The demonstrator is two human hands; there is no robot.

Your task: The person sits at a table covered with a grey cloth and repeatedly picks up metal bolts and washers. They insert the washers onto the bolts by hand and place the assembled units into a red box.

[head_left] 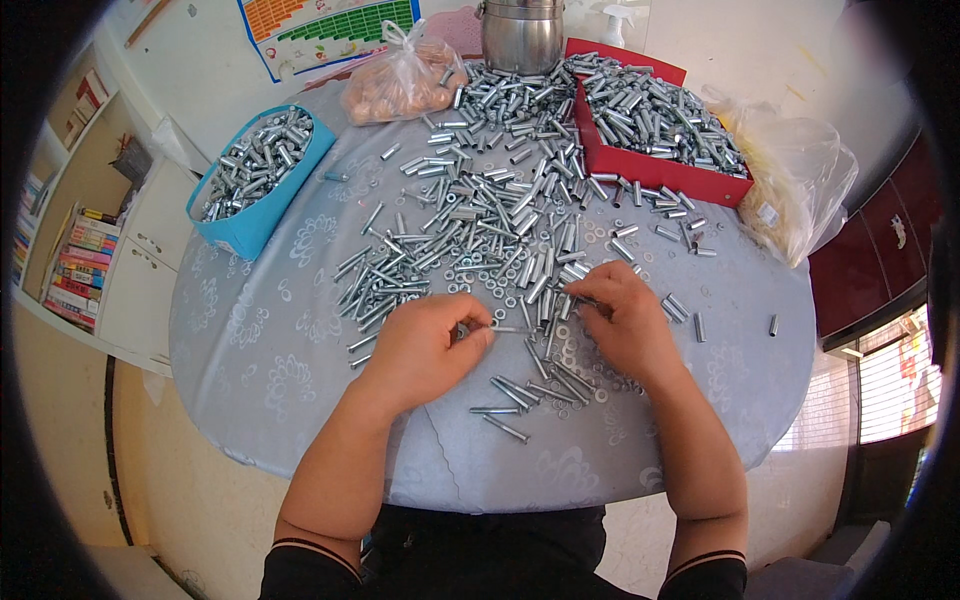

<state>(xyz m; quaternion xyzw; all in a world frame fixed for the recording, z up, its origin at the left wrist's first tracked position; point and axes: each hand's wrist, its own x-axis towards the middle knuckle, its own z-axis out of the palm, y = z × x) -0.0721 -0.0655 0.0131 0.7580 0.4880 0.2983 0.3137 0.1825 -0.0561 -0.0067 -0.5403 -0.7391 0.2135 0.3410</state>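
My left hand (428, 345) pinches a thin metal bolt (512, 329) between thumb and forefinger, its shaft pointing right. Across from it, my right hand (628, 320) has thumb and fingertips drawn together at the edge of the pile; what they hold, if anything, is too small to make out. Between and beyond the hands lies a heap of loose bolts (385, 270), metal sleeves (540, 270) and flat washers (567, 350). Closer to me, several separate bolts (507, 428) lie on the patterned grey tablecloth (330, 420).
A blue bin (262, 235) full of metal parts stands at the left. Far right, a red box (660, 178) overflows with sleeves beside a clear plastic bag (790, 200). A tied bag of brownish items (400, 85) and a steel pot (522, 35) stand at the back.
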